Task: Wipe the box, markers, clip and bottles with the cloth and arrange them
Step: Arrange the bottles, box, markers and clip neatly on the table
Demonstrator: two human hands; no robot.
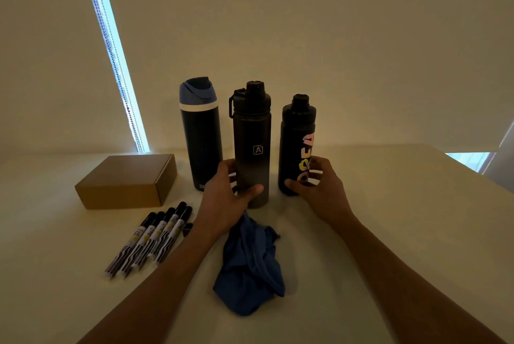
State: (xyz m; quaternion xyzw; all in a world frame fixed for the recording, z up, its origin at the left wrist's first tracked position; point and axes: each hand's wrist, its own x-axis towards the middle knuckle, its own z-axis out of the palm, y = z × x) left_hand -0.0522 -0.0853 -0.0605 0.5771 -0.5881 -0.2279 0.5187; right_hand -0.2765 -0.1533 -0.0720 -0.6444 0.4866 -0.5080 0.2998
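Three bottles stand upright in a row at the back of the white table (389, 218). The navy bottle (200, 137) with a blue lid is leftmost. My left hand (226, 199) grips the base of the middle black-to-grey bottle (251, 146). My right hand (319, 185) holds the lower part of the black bottle (296, 146) with coloured letters. A crumpled blue cloth (250, 265) lies between my forearms. The brown cardboard box (128, 181) sits closed at the left. Several markers (151, 238) lie side by side in front of it, with a small dark clip (188, 229) beside them.
Pale roller blinds (306, 37) hang right behind the table, with a bright gap (111, 46) at the left. The table's right edge (472, 176) runs diagonally near another window strip.
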